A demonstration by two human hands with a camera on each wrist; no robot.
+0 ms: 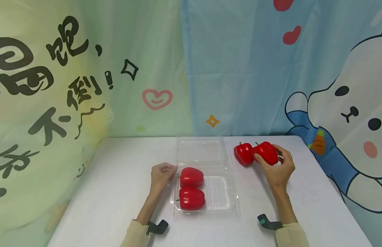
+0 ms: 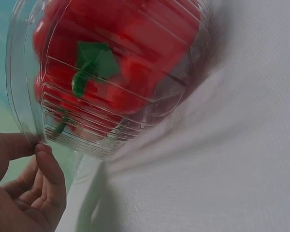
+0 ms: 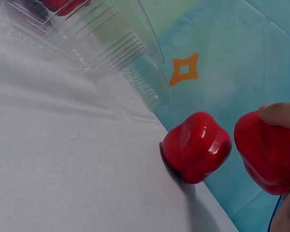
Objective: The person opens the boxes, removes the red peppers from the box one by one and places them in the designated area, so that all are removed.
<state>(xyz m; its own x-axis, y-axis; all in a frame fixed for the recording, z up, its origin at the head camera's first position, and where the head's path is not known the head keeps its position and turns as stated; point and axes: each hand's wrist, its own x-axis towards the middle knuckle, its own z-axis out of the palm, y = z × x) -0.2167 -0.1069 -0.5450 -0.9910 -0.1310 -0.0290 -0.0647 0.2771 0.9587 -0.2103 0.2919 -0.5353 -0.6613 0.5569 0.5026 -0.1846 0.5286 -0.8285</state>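
Right hand (image 1: 277, 171) gripping red pepper (image 1: 266, 152), left hand (image 1: 161, 175) pinching clamshell tray (image 1: 222, 195) rim

Cream sleeves (image 1: 133, 235), black wrist-mounted cameras (image 1: 157, 227).

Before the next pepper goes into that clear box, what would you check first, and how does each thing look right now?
1. Right hand has a firm hold on a red pepper: ok, fingers and thumb curl round it.
2. Left hand steadies the clear plastic clamshell box: ok, fingertips pinch its left rim.
3. Lid is out of the way: ok, it lies open behind the tray.
4. Room in the tray: ok, two peppers fill the left half and the right half is bare.
5. The other loose pepper will stay put when its neighbour lifts: cannot tell, the two look close or touching.
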